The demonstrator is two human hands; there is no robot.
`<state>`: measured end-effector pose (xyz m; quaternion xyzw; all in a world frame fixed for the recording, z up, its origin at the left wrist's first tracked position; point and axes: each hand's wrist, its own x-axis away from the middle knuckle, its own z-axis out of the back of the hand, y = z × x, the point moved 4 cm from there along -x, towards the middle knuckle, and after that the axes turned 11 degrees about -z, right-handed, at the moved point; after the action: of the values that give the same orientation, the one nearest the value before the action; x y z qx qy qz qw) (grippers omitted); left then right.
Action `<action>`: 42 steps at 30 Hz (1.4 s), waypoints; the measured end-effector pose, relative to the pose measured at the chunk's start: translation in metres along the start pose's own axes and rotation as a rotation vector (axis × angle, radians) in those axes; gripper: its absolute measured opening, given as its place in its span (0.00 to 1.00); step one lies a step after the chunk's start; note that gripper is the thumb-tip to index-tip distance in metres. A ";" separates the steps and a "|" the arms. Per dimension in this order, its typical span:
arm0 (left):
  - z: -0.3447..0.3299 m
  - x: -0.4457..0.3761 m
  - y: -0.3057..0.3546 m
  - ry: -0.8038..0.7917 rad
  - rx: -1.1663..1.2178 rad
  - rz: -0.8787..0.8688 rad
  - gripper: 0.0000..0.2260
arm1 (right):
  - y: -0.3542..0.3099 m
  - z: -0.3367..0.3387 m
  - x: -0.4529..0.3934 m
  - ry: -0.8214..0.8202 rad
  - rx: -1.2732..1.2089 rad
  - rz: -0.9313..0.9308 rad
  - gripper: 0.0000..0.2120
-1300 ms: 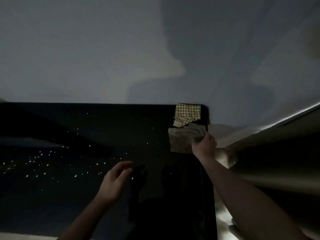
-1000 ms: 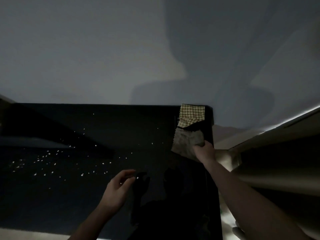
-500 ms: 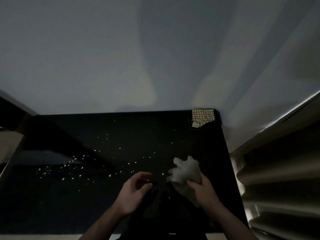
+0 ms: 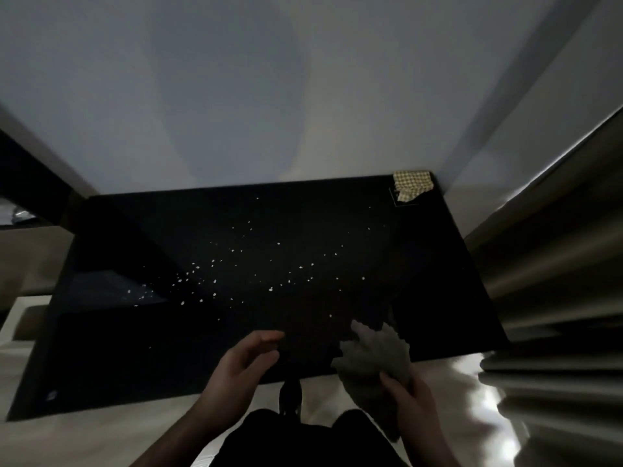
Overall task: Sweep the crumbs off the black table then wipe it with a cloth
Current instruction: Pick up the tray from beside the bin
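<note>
Now: right hand (image 4: 409, 397) grips grey cloth (image 4: 372, 357) at near edge of black table (image 4: 438, 264) | left hand (image 4: 241, 360) empty, fingers loosely curled, apart | crumbs (image 4: 236, 274) scattered mid-table | checkered cloth (image 4: 412, 184) in far right corner

Table (image 4: 438, 264): black, smooth, glossy top w/ faint reflections. Crumbs (image 4: 215, 281): pale, matt specks on it. Grey cloth (image 4: 374, 355) in right hand (image 4: 409, 399): soft, crumpled, matt fabric. Checked cloth (image 4: 412, 186) at far right corner: woven, yellow-white, matt. Wall (image 4: 236, 96): smooth, matt. Floor (image 4: 101, 436): pale, slight sheen.
</note>
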<state>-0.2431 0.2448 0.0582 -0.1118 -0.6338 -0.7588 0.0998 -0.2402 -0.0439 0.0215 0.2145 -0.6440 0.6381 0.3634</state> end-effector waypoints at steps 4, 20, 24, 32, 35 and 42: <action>0.009 0.027 -0.001 -0.004 0.003 -0.022 0.14 | 0.034 -0.002 0.026 -0.008 -0.025 0.033 0.17; 0.099 0.207 -0.066 0.200 0.010 0.053 0.14 | 0.093 -0.085 0.153 -0.258 0.020 0.080 0.11; 0.141 0.205 -0.074 0.175 0.014 -0.008 0.14 | 0.103 -0.124 0.179 -0.292 0.044 0.106 0.12; 0.270 0.198 -0.118 0.045 0.024 -0.027 0.19 | 0.145 -0.255 0.213 -0.298 -0.128 0.050 0.17; 0.315 0.189 -0.130 0.006 -0.019 -0.009 0.20 | 0.169 -0.299 0.221 -0.222 -0.117 0.028 0.33; 0.384 0.159 -0.140 -0.003 -0.027 0.036 0.16 | 0.155 -0.365 0.220 -0.079 -0.180 0.022 0.08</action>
<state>-0.4196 0.6458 0.0402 -0.1255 -0.6216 -0.7652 0.1109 -0.4255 0.3682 0.0529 0.1990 -0.7150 0.5725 0.3483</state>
